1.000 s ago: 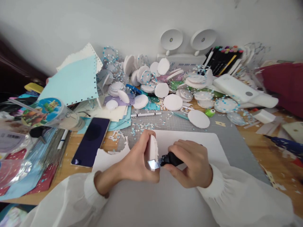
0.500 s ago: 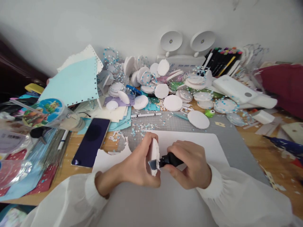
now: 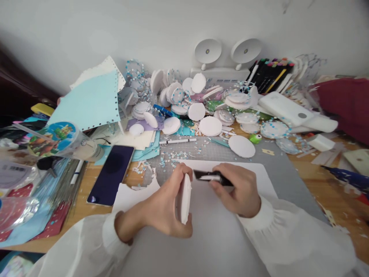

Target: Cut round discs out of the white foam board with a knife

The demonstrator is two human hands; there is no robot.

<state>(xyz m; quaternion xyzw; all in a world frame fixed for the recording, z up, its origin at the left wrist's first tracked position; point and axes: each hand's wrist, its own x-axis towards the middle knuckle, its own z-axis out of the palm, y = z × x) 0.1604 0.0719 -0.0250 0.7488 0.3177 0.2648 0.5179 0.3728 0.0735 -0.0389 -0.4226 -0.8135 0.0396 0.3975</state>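
A thick white foam disc [image 3: 184, 200] stands on edge in my left hand [image 3: 165, 206], gripped between the thumb below and the fingers above. Its right-hand rim looks rough. My right hand [image 3: 238, 188] is closed around a black utility knife [image 3: 219, 178], whose blade points left. The blade tip is just right of the disc's upper end and appears apart from it. Beneath both hands lies a large white sheet [image 3: 207, 238]. A white piece with a curved cut-out [image 3: 132, 196] rests left of my left wrist.
Many white discs [image 3: 210, 125] and blue-beaded bits crowd the back by the wall. A phone [image 3: 111, 175] and a lidded cup [image 3: 69, 138] stand left. White and blue scraps [image 3: 173, 157] litter the grey cutting mat [image 3: 294, 184]. Markers [image 3: 268, 75] stand back right.
The knife has come out of the disc's edge and moved up, with my right hand raised slightly. My left hand still grips the disc, now a little lower and its rim more exposed.
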